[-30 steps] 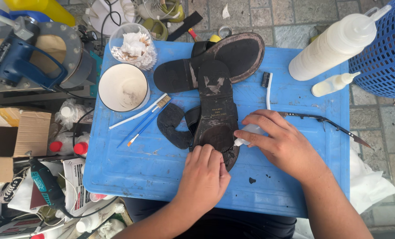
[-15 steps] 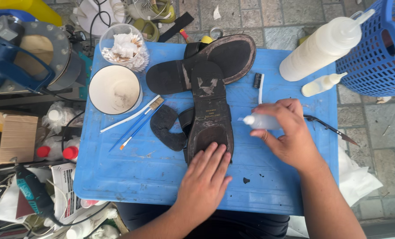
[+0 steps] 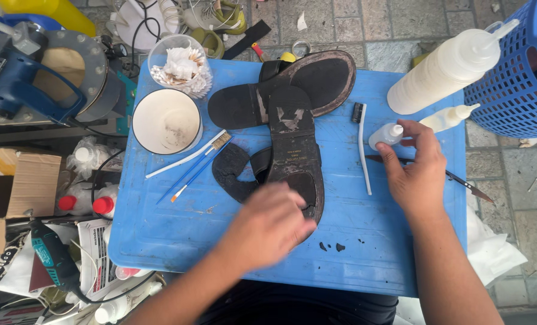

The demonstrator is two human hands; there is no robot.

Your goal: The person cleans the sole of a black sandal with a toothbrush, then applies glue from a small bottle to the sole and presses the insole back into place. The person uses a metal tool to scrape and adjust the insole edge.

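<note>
Now your left hand (image 3: 268, 225) presses flat, fingers spread, on the heel end of the dark leather sandal (image 3: 295, 150) lying sole-up mid-table, apparently pinning it steady near the front edge of the blue plastic table (image 3: 160, 241). Your right hand (image 3: 416, 171) pinches a small white squeeze bottle (image 3: 386, 135) between fingertips, standing it upright near the right edge. A white toothbrush (image 3: 362, 147) lies between them. A second dark sole (image 3: 280, 90) lies crosswise toward the back edge.

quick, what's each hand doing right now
Left hand: pressing on the dark sandal, grip unclear from blur.
Right hand: grip closed on the small white bottle.
</note>
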